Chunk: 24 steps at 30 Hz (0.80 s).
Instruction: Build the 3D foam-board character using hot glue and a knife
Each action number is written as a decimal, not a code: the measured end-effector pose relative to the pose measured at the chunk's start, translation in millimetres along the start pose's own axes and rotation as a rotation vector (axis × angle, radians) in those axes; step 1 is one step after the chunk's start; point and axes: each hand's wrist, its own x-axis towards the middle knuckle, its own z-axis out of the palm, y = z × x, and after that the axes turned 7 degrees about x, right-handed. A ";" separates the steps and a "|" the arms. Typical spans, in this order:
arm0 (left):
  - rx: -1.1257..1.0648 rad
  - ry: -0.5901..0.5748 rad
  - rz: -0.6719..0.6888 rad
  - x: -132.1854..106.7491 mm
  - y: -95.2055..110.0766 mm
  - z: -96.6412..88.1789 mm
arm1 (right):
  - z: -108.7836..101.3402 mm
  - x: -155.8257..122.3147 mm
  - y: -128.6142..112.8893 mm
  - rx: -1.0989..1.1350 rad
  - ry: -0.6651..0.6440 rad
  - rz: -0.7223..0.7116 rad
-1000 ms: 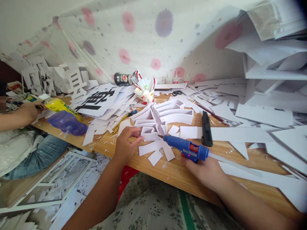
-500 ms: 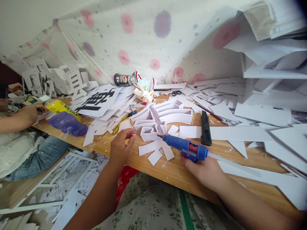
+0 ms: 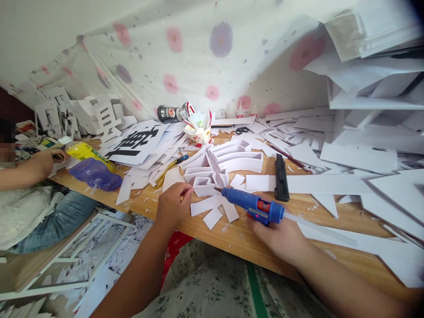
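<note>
My right hand point(image 3: 280, 236) is wrapped round a blue glue gun point(image 3: 255, 205), with a clear glue stick point(image 3: 324, 229) running out of its back. The gun's nozzle points left, close to the lower edge of a white built-up character point(image 3: 240, 161) made of upright strips on a flat base. Left of that character, my left hand point(image 3: 174, 203) has thumb and fingers pressed together; anything between them is too small to make out. A flat white branched cut-out point(image 3: 215, 207) lies on the table just below the nozzle.
A black tool point(image 3: 281, 176) lies across a long white strip point(image 3: 318, 183). Behind stand a tub of packets point(image 3: 199, 134) and a dark cup point(image 3: 168, 113) on its side. A purple bottle point(image 3: 96, 174) lies left, near another person's hand point(image 3: 46, 164). White scraps pile up right.
My left hand has shifted right and slightly down, its fingers closing together beside the white character. The glue gun stays near the same place by the character. The view has tilted slightly.
</note>
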 end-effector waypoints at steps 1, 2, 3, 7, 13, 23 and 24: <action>-0.003 0.022 -0.020 -0.2 -0.6 -1.7 | -0.2 -0.5 0.5 -0.006 0.004 -0.008; -0.020 0.053 -0.053 -0.2 -1.4 -3.8 | -0.4 -0.9 1.0 -0.012 0.010 -0.015; -0.055 0.093 -0.099 0.1 -2.5 -6.4 | -0.6 -1.2 1.5 -0.016 0.014 -0.019; -0.390 0.258 -0.234 4.3 -7.5 -22.3 | -0.7 -1.6 2.3 0.010 0.024 -0.022; -0.477 0.428 -0.251 -0.6 -18.4 -50.9 | 0.8 0.0 3.9 0.134 0.071 -0.012; -0.744 0.179 -0.179 -10.7 -6.9 -59.4 | -11.2 -8.2 -4.7 0.488 0.116 0.051; -0.672 0.157 -0.151 -10.4 -2.0 -59.8 | -15.6 -12.7 -6.9 0.535 0.120 0.047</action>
